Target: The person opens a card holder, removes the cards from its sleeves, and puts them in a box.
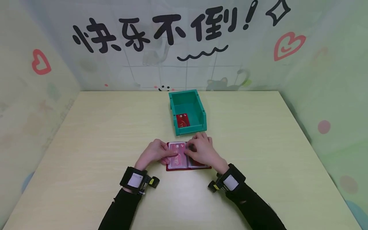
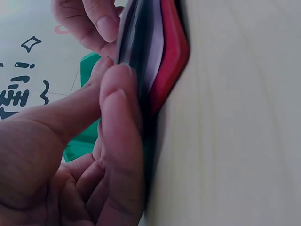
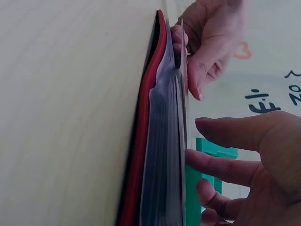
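Observation:
A red card holder (image 1: pixel 188 169) with clear plastic sleeves lies spread on the table. Behind its left sleeve shows a pinkish-red card (image 1: pixel 179 161) with "VIP" lettering. My left hand (image 1: pixel 156 151) pinches the left side of the sleeves, thumb on top and fingers beneath. In the left wrist view the red cover (image 2: pixel 174 52) stands apart from the sleeves. Over the middle of the holder is my right hand (image 1: pixel 202 149). The right wrist view shows its thumb and index finger apart, with the index fingertip (image 3: pixel 193 156) touching the sleeve's surface.
Just beyond the card holder sits a teal plastic bin (image 1: pixel 198 115). Inside it, at the near left corner, is a red card (image 1: pixel 183 120). A printed backdrop (image 1: pixel 178 73) rises at the table's far edge, with similar sheets along both sides.

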The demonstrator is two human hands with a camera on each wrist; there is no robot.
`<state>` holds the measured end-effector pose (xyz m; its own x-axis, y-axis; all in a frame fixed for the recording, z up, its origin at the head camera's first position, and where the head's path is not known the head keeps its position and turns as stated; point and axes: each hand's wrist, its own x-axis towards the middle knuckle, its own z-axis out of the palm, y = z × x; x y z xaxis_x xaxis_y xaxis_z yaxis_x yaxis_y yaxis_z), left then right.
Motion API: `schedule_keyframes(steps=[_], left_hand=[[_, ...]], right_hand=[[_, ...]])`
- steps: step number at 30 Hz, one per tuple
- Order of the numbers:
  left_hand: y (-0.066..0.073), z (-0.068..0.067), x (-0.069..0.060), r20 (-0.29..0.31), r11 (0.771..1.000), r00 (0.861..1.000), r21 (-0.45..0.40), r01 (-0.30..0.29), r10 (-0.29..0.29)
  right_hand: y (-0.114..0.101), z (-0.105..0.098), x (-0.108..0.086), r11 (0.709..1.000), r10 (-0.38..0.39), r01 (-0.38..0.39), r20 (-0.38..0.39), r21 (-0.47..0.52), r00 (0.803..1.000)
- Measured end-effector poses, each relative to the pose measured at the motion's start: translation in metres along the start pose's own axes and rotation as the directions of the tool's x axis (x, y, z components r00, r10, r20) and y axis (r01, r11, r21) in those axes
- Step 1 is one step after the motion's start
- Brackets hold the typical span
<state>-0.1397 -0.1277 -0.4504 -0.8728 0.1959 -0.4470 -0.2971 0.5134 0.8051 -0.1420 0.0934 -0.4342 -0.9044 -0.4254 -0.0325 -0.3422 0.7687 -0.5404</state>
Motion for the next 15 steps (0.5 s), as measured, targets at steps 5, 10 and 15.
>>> schedule_keyframes(steps=[5,10,15], left_hand=[[0.0004,0.0000,0.0003,0.017,1.000,1.000,0.019,-0.009,0.009],[0.0005,-0.0001,0.0001,0.018,0.999,1.000,0.039,-0.022,0.022],[-0.0005,-0.0005,0.0003,0.035,0.997,0.997,0.032,-0.066,0.065]], right_hand=[[-0.0064,0.0019,0.0024,0.999,0.039,-0.038,0.028,-0.039,0.999],[-0.0080,0.0043,0.0037,0.996,0.088,-0.090,0.066,0.023,0.994],[-0.0046,0.0094,0.0066,0.990,0.122,-0.126,0.056,0.069,0.991]])
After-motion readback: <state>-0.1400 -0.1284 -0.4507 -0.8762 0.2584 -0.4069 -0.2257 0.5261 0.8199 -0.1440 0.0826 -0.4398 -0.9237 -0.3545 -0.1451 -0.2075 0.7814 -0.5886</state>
